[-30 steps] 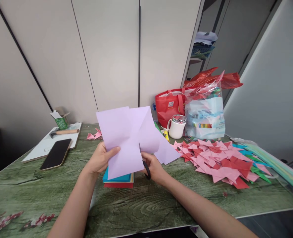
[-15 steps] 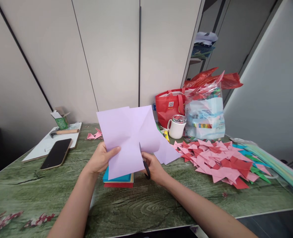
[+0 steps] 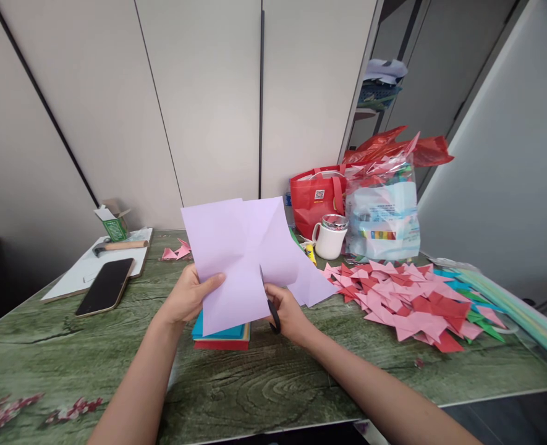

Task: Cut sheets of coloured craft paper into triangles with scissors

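A creased sheet of light purple paper (image 3: 229,262) is pinched in my left hand (image 3: 193,293), thumb on its near face. Closed around black-handled scissors (image 3: 274,317) is my right hand (image 3: 288,314), at the paper's lower right. The blades lie at a slit in the sheet, mostly hidden by it, and the paper right of the slit curls. Under the sheet, partly covered, is a stack of coloured paper (image 3: 222,343) with blue on top and red at the bottom. Another light purple piece (image 3: 314,285) shows behind the sheet to the right.
Folded pink and red paper pieces (image 3: 407,303) are heaped at the right. Behind them stand a white mug (image 3: 330,240), a red bag (image 3: 314,201) and a plastic bag (image 3: 384,216). Leftward lie a phone (image 3: 105,287), a hammer (image 3: 121,246) and a small green box (image 3: 114,227).
Almost nothing differs. The purple sheet has shifted very slightly; both hands keep their hold on the paper and scissors.
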A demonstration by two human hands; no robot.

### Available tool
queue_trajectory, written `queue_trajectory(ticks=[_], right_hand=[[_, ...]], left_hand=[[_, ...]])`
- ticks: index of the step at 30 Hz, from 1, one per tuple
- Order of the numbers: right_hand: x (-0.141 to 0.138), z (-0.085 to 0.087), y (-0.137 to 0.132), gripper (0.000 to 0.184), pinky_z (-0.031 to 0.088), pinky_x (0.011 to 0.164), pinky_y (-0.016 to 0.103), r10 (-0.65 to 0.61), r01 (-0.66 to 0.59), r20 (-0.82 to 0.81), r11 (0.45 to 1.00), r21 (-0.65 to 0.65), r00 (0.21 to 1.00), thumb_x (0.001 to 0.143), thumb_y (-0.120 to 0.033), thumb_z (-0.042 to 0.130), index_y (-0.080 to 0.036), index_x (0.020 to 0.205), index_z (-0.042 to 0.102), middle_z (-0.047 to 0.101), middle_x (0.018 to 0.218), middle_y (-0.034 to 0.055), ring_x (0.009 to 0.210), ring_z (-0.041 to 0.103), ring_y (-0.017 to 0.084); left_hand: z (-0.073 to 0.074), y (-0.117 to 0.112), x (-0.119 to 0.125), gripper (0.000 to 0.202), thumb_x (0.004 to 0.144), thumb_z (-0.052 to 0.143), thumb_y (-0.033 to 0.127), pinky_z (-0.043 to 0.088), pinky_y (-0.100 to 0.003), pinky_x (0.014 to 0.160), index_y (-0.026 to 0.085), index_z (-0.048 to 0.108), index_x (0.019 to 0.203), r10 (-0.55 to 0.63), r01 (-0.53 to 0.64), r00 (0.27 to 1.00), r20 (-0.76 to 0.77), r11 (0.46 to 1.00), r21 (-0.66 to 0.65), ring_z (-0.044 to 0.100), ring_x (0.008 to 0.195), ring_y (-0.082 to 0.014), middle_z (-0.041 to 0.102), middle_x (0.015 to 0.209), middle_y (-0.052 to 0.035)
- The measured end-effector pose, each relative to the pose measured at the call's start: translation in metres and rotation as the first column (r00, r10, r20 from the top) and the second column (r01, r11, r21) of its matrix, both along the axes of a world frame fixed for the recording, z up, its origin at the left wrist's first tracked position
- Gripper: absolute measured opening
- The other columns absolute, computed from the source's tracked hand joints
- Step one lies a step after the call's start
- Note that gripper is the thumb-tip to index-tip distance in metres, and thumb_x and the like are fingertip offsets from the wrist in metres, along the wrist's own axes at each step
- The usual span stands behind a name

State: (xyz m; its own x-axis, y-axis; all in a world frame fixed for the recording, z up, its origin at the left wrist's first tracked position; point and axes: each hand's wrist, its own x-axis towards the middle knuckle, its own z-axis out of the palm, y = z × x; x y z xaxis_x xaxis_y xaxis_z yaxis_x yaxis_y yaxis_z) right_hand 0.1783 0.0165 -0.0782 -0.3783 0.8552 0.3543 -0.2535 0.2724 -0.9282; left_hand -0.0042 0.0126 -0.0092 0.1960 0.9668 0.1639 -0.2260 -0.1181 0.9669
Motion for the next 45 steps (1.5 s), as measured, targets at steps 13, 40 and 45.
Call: queue_trajectory(ticks=[13,40,45], right_hand=[[0.0002,-0.0023,0.0,0.023,0.036,0.049,0.02,-0.037,0.037,0.023,0.999,-0.026,0.999,0.053,-0.021,0.068,-0.017,0.07,0.052,0.054,0.06,-0.004,0.057,0.048,0.011],[-0.0026,0.0009,-0.0006,0.029,0.048,0.065,0.027,-0.061,0.066,-0.092,0.996,0.058,0.994,0.058,-0.021,0.071,-0.015,0.085,0.061,0.067,0.074,0.0027,0.069,0.061,0.017],[-0.0032,-0.0024,0.0004,0.029,0.048,0.064,0.026,-0.087,0.094,-0.094,0.993,0.075,0.992,0.058,-0.02,0.071,-0.015,0.084,0.061,0.067,0.074,0.0028,0.07,0.061,0.017]], left_hand=[[0.0004,0.0009,-0.0005,0.029,0.061,0.072,0.022,0.052,-0.029,0.06,0.013,0.065,0.088,0.003,-0.003,1.0,-0.008,1.0,0.005,0.065,0.068,-0.0214,0.07,0.087,-0.0108],[-0.0022,-0.0002,0.0007,0.028,0.063,0.071,0.022,0.051,-0.027,0.063,0.013,0.065,0.089,-0.034,0.034,0.999,-0.037,0.999,0.015,0.064,0.071,-0.0187,0.07,0.087,-0.0089],[-0.0041,0.0012,-0.0003,0.027,0.065,0.069,0.02,0.05,-0.026,0.065,0.014,0.064,0.091,-0.03,0.032,0.999,-0.042,0.999,0.04,0.063,0.073,-0.0171,0.07,0.087,-0.0077]])
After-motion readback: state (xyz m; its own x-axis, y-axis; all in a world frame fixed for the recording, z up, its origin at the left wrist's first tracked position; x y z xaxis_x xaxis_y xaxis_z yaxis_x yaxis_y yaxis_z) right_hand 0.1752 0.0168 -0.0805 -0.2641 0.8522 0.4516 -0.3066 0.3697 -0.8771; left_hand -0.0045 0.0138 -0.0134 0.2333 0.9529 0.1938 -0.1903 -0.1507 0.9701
